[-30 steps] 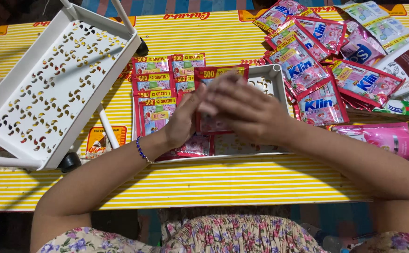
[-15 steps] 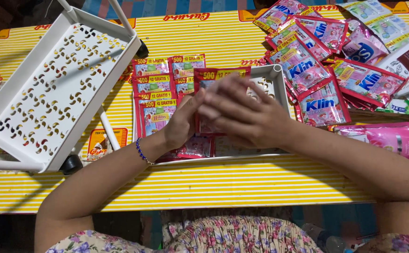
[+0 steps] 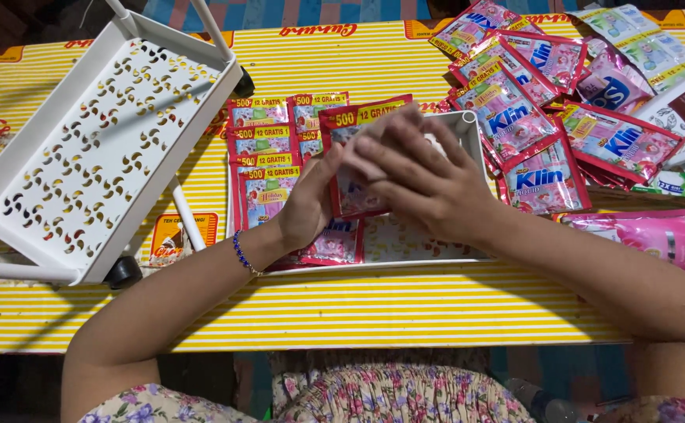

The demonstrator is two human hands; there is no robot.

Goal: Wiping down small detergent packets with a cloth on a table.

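I see left hand (image 3: 309,205) and right hand (image 3: 413,176) both in firm grip on red sachet strip (image 3: 348,168), above white tray (image 3: 429,254), sachet pile (image 3: 542,117) far right on striped table (image 3: 358,301).

Sachets (image 3: 532,133) looked glossy plastic film; white perforated tray (image 3: 99,149) smooth matt plastic; striped tablecloth (image 3: 358,301) slick vinyl.

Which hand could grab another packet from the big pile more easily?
Probably the right hand. The pile of red packets lies just beside it, past the white tray. The left hand is on the far side, helping hold a packet.
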